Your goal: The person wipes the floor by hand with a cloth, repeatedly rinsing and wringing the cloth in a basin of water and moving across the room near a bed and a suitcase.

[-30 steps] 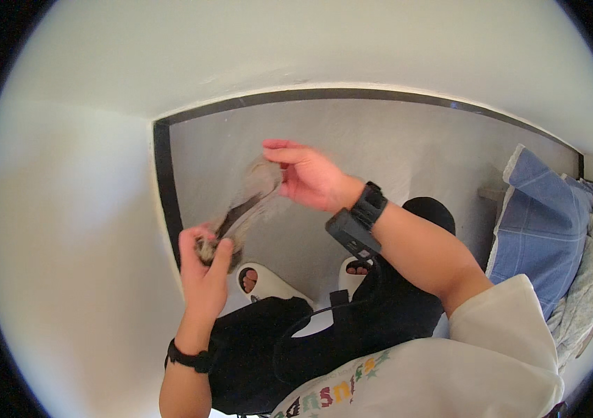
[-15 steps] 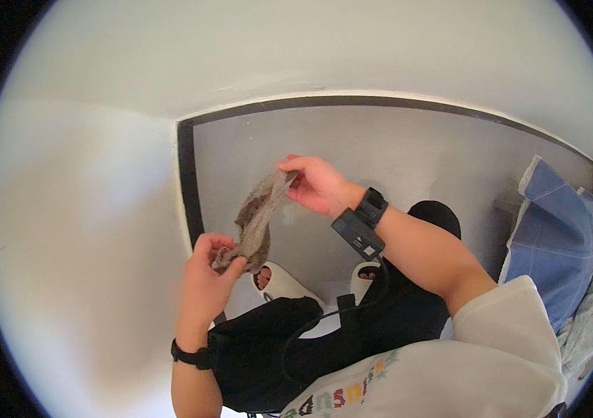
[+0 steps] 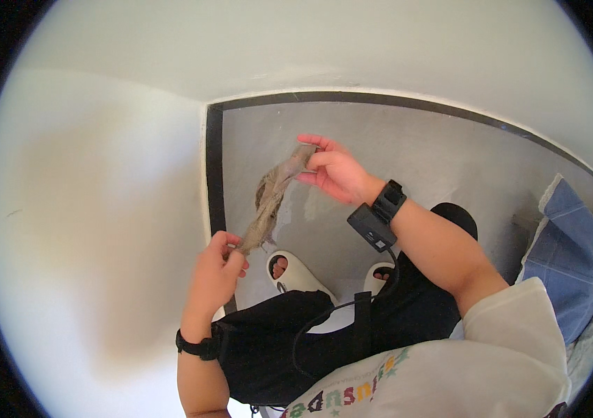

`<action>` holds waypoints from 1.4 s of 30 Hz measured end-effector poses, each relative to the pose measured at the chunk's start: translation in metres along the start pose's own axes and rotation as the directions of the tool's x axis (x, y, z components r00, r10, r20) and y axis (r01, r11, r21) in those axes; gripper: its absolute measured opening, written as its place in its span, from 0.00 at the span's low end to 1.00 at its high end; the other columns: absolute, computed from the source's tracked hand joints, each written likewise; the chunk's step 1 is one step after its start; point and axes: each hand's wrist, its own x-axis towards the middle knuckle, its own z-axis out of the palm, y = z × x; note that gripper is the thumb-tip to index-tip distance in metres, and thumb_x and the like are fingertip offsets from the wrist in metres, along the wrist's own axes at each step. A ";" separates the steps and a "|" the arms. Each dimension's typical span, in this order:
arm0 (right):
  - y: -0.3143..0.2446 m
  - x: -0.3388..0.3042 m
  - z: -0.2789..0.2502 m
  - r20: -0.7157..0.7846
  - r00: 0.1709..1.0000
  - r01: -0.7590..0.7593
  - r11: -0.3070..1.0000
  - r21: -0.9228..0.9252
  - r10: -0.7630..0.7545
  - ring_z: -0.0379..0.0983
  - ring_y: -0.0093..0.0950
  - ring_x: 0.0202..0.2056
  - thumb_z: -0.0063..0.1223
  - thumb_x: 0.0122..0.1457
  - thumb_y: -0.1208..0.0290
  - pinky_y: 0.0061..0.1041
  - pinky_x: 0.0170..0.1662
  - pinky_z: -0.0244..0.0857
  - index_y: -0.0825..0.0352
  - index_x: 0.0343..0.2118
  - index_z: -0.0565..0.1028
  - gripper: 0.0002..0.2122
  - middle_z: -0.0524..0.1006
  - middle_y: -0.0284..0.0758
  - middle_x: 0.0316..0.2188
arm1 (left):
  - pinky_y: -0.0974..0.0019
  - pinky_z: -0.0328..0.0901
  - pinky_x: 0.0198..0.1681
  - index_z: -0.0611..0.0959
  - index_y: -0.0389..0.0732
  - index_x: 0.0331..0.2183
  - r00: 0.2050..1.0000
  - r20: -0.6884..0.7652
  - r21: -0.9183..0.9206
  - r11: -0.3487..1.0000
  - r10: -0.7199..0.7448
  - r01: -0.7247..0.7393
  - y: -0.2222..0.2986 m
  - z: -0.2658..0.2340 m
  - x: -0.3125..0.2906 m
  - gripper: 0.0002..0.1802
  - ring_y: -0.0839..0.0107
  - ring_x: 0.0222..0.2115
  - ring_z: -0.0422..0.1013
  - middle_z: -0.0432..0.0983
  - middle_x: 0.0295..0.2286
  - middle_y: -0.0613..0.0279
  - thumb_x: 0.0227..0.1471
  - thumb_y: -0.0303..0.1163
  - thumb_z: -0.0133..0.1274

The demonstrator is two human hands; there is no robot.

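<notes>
A thin, crumpled grey-brown cloth (image 3: 268, 202) is stretched slantwise between my two hands, above the floor. My left hand (image 3: 213, 279) pinches its lower, nearer end between thumb and fingers. Its upper, farther end is gripped between the thumb and fingers of my right hand (image 3: 341, 171), with the fingertips partly behind the fabric. The middle of the cloth looks twisted into a narrow strip, with a loose fold on its left side. I cannot make out what kind of cloth it is.
White walls meet the grey floor (image 3: 408, 150) along a dark skirting strip (image 3: 215, 174). My feet are in white slippers (image 3: 300, 275) beneath the cloth. At the right lies blue fabric with a frayed edge (image 3: 565, 258). A cable (image 3: 296, 348) runs from a black box (image 3: 371, 226) at my right wrist.
The cloth is drawn out straighter and narrower than before. My hands are slightly farther apart, both still holding it. The whole view has shifted a little.
</notes>
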 end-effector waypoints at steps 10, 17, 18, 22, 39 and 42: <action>0.003 0.023 -0.013 0.084 0.883 0.360 0.553 -0.752 -0.461 0.80 0.27 0.38 0.61 0.56 0.77 0.27 0.44 0.75 0.67 0.48 0.77 0.16 0.81 0.37 0.37 | 0.70 0.67 0.31 0.80 0.34 0.48 0.997 -0.045 0.002 0.998 0.068 -0.068 0.013 -0.024 -0.021 0.15 0.77 0.23 0.72 0.76 0.20 0.65 0.67 0.31 0.45; -0.008 0.004 0.007 0.115 0.891 0.257 0.279 -0.925 -0.439 0.79 0.22 0.36 0.63 0.58 0.71 0.23 0.41 0.73 0.66 0.44 0.79 0.12 0.81 0.33 0.36 | 0.70 0.67 0.32 0.81 0.38 0.51 0.996 -0.079 -0.118 0.992 0.033 -0.043 0.004 -0.033 -0.030 0.15 0.77 0.24 0.73 0.78 0.21 0.64 0.66 0.31 0.47; -0.007 0.003 0.007 0.112 0.891 0.254 0.279 -0.926 -0.439 0.79 0.22 0.36 0.63 0.58 0.71 0.23 0.41 0.73 0.66 0.44 0.79 0.12 0.81 0.33 0.36 | 0.70 0.66 0.32 0.81 0.38 0.49 0.999 -0.039 -0.063 0.998 0.027 -0.029 0.009 -0.031 -0.031 0.14 0.77 0.25 0.74 0.79 0.22 0.63 0.66 0.30 0.47; -0.001 0.005 0.006 0.240 0.779 0.383 0.137 -0.914 -0.580 0.81 0.33 0.35 0.62 0.59 0.60 0.33 0.40 0.75 0.69 0.41 0.77 0.16 0.82 0.43 0.34 | 0.69 0.69 0.36 0.80 0.37 0.45 0.991 0.122 0.107 0.992 0.055 -0.068 0.021 -0.030 -0.031 0.12 0.76 0.27 0.74 0.78 0.26 0.64 0.66 0.31 0.45; -0.025 -0.009 0.012 0.208 0.760 0.292 0.037 -0.956 -0.616 0.73 0.25 0.19 0.61 0.60 0.48 0.30 0.25 0.65 0.69 0.36 0.81 0.22 0.77 0.39 0.18 | 0.66 0.67 0.41 0.74 0.37 0.42 0.924 -0.296 -0.040 0.963 0.243 -0.266 0.004 -0.020 -0.020 0.08 0.72 0.37 0.72 0.77 0.35 0.60 0.67 0.30 0.41; -0.027 -0.009 0.015 0.238 0.737 0.265 -0.053 -0.963 -0.633 0.72 0.31 0.18 0.59 0.61 0.48 0.32 0.25 0.64 0.70 0.35 0.80 0.23 0.74 0.42 0.16 | 0.65 0.68 0.36 0.75 0.37 0.43 0.937 -0.270 0.051 0.975 0.222 -0.216 0.005 -0.011 -0.023 0.09 0.70 0.32 0.74 0.79 0.31 0.56 0.67 0.31 0.45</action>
